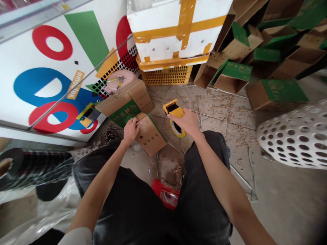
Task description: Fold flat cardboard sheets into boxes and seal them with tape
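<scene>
A yellow tape dispenser [179,111] with a dark inner face is gripped in my right hand [188,121], held over the floor to the right of the box. My left hand [131,130] has its fingers curled on the top left edge of a small brown and green cardboard box [151,135]. That box is tilted on the floor between my knees. Behind it leans a stack of flattened cardboard [140,96] with a green printed panel. Part of the left fingertips is hard to make out.
White foam boxes with orange tape [166,44] stand on a yellow crate [167,76]. Several open cartons [233,77] are piled at the right, near a white perforated basket [296,134]. Scraps litter the floor; a red object [166,194] lies between my feet. A printed white panel [48,102] borders the left.
</scene>
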{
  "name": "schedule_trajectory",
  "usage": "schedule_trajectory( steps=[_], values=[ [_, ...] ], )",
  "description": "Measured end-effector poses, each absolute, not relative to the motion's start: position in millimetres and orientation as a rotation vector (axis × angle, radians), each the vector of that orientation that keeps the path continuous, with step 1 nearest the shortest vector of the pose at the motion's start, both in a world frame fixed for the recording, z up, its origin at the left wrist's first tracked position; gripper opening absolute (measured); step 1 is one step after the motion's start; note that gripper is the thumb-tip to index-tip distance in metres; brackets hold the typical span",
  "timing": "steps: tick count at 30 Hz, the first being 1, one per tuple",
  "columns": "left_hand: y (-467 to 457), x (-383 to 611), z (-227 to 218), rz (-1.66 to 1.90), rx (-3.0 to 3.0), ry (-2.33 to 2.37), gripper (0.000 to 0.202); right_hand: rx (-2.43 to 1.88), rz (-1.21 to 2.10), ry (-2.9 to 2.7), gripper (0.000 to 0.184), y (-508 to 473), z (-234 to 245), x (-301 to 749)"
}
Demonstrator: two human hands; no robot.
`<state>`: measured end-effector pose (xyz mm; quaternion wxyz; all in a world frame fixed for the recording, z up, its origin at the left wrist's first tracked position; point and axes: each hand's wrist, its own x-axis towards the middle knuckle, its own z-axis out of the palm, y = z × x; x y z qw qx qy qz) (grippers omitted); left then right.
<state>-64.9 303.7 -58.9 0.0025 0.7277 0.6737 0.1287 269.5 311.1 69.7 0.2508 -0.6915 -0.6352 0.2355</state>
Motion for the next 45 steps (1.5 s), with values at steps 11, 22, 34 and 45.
schedule_trajectory(
  steps=[11,22,34,45],
  values=[
    [299.7,-61.0,-56.5,0.48,2.152,2.162,0.043,-1.89,0.668,-1.755,0.056,308.0,71.1,267.6],
    [307.5,-74.7,-55.9,0.545,2.087,2.053,0.028,-1.883,0.659,-1.78,0.057,309.0,69.6,265.1],
    [302.0,-71.3,-52.0,0.591,2.03,2.076,0.03,-1.885,0.654,-1.807,0.06,309.8,68.1,264.9],
    [309.6,-80.0,-56.1,0.829,1.809,1.94,0.033,-1.892,0.648,-1.835,0.062,309.1,67.4,265.1]
  ],
)
